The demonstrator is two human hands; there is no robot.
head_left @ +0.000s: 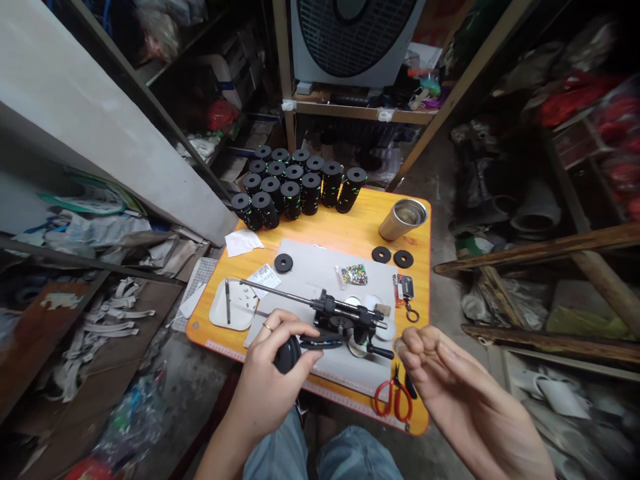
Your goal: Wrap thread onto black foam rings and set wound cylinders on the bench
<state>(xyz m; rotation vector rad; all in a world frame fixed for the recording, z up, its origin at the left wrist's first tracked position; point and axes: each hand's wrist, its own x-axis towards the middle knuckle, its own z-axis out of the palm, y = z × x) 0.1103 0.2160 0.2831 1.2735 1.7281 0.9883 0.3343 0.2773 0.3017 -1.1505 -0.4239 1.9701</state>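
My left hand [273, 367] is closed around a black spool-like piece [287, 355] at the near side of the table. Beside its fingertips is a dark, flat rounded part [323, 342] with small coloured specks; I cannot tell whether it belongs to the same piece. Just beyond stands a black hand-cranked winding device [345, 313], with a long metal rod [275, 291] reaching left and a crank handle [381, 351] at the right. My right hand [440, 367] is raised right of that handle, fingertips pinched together; anything between them is too small to make out.
Several black speckled cylinders [291, 200] stand at the back of the yellow table [330, 227]. Around the device are a metal cup [403, 219], black discs [381, 255], a bag of coloured beads [354, 274], a white tray [220, 310], a pen [228, 301] and red-handled scissors [393, 399].
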